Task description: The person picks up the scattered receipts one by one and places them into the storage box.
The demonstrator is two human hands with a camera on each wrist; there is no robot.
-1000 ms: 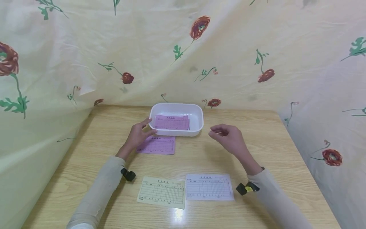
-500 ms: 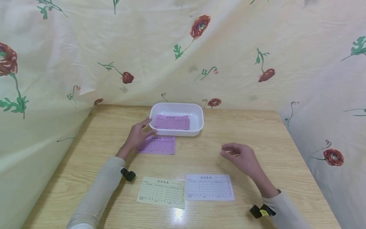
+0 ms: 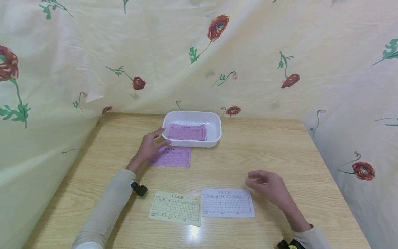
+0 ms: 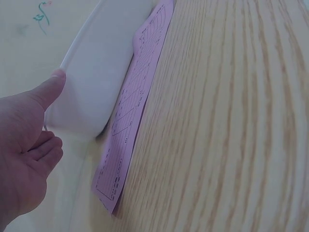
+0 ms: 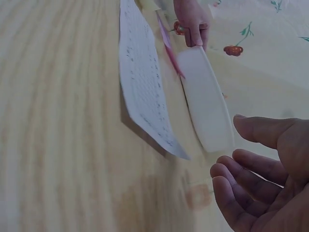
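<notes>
My left hand (image 3: 147,148) holds the left end of a white plastic box (image 3: 214,130), its thumb on the near rim and its index finger at the left side. Pink receipt slips (image 3: 186,132) lie inside the box. Another purple-pink receipt slip (image 3: 172,158) lies on the table against the box's front, its upper left corner hidden by the hand. My right hand (image 3: 268,186), fingers loosely bent and holding nothing, hovers at the upper right of a white receipt slip (image 3: 228,203). The right wrist view shows that hand (image 5: 270,179) apart from the box.
A pale yellow receipt slip (image 3: 175,208) lies left of the white one, their edges meeting. The wooden table (image 3: 248,138) ends at a flowered cloth (image 3: 174,62) hanging behind and along both sides.
My right hand has moved away from the box's right side, toward the near right and the white slip. The left hand, box and slips stay where they were.
</notes>
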